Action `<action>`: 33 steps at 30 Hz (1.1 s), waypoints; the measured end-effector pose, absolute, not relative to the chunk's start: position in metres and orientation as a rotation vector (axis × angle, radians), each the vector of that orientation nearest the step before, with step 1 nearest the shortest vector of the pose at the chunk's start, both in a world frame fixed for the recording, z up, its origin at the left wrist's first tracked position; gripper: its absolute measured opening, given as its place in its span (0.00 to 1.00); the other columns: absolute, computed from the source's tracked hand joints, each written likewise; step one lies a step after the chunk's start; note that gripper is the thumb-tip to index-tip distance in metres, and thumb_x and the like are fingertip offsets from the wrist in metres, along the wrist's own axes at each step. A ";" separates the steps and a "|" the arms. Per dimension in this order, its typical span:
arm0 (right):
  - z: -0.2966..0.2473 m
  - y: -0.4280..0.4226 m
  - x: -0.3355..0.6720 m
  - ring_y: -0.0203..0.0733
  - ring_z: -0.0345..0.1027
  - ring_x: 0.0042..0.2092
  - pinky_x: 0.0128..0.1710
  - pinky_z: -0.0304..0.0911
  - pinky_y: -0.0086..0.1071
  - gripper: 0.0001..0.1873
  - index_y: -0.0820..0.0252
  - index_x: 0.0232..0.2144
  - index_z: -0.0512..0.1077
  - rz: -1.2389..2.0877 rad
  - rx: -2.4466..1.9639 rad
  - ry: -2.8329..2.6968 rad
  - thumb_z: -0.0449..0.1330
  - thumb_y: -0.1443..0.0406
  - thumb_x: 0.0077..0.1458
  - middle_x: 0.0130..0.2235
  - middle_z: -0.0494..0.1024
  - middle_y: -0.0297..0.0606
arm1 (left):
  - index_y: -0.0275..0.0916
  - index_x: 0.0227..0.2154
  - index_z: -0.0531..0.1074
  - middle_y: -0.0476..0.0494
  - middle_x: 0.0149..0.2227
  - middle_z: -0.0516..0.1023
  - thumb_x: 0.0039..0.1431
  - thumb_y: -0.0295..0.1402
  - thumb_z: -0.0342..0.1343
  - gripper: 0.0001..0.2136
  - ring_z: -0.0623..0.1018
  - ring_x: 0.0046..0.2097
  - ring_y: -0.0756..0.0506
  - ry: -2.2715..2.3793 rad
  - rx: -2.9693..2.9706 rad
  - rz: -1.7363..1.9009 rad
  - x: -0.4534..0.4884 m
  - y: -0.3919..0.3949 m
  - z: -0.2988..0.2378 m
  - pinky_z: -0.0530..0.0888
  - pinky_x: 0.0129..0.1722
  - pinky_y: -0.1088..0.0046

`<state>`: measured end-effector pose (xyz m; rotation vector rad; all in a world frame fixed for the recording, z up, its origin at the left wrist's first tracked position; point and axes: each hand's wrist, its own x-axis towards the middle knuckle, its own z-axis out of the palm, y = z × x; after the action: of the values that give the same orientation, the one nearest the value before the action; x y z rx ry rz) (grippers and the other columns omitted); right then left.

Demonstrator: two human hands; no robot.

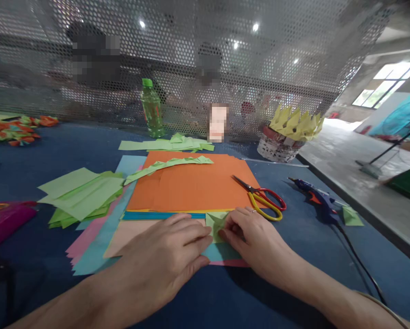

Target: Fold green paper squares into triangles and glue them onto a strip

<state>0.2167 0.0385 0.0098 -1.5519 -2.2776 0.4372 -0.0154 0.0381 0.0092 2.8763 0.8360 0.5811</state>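
A small folded light-green paper piece [215,222] lies on the stack of coloured sheets at the near edge of the table. My left hand [167,256] presses flat on its left side, fingertips touching the paper. On the paper's right side rests my right hand [251,237], fingers bent and pinching the fold. Just behind the piece lies an orange sheet [198,185] with a chain of folded green pieces [167,165] across its far part.
Red-and-yellow scissors [264,200] lie right of the orange sheet, a blue glue gun [316,198] with its cord further right. Green paper squares [81,194] are stacked at left, a green bottle [151,109] and a basket with yellow paper [283,137] at the back, before a perforated metal screen.
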 end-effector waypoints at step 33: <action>0.009 0.039 0.218 0.40 0.67 0.35 0.35 0.56 0.32 0.08 0.59 0.29 0.69 0.421 -1.530 -2.277 0.62 0.74 0.57 0.31 0.73 0.33 | 0.40 0.53 0.74 0.39 0.50 0.78 0.74 0.37 0.43 0.16 0.77 0.48 0.37 0.820 2.882 0.517 -0.013 0.037 0.009 0.75 0.45 0.57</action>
<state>0.2176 0.0389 0.0086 -1.5304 -2.2770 0.4206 -0.0127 0.0370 0.0095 2.8820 0.8195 0.5167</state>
